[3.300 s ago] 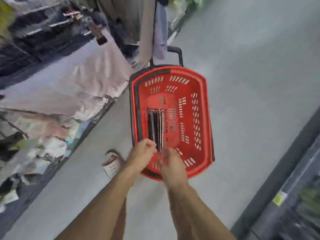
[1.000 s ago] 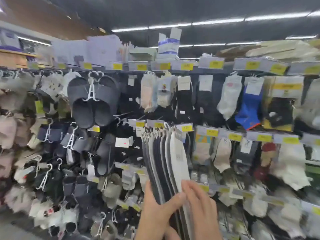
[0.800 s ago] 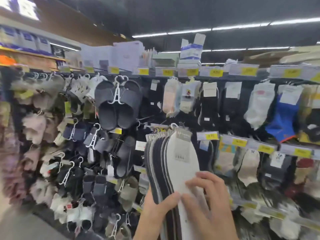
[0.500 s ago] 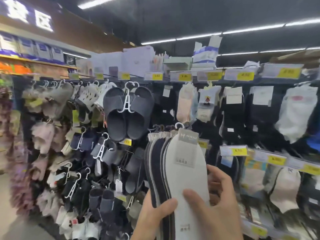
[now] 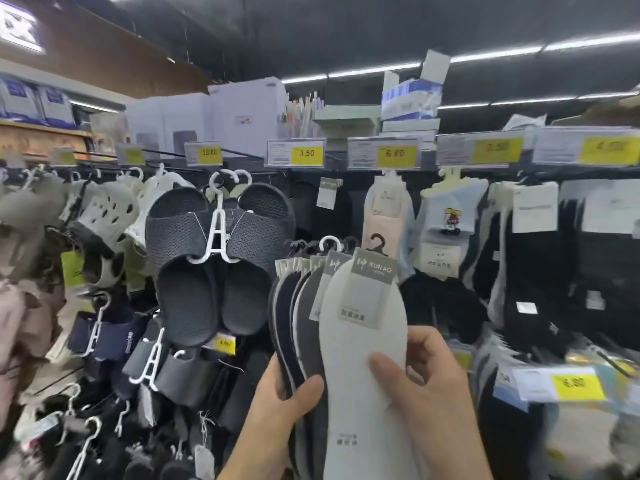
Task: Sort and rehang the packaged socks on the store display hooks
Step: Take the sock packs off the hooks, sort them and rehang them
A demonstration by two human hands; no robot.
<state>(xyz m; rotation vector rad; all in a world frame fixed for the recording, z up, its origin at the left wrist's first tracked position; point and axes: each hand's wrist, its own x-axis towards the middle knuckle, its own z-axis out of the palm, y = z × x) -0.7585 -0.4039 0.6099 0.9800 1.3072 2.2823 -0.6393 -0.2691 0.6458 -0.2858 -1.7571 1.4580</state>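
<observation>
Along the bottom of the view, both wrists and the lower ends of the fanned stack of flat, sole-shaped packaged socks (image 5: pixel 301 327) are cut off. The left hand (image 5: pixel 280 414) hides its own fingers behind the stack. Shelf tags at far right are too blurred to read.

The white front pack (image 5: pixel 363 362) bears a grey card header reading "RUN'AO"; its smaller print is illegible. Yellow price tags (image 5: pixel 306 153) above read 3.50 and 6.80. One under the dark grey slippers on a white plastic hanger (image 5: pixel 211 271) seems to read 4.90.

The left thumb clamps the darker packs from the front. The right hand (image 5: pixel 429 389) pinches the white front pack, thumb on its face, fingers (image 5: pixel 426 344) curled round its right edge. The stack stands upright just before the hanging socks.
</observation>
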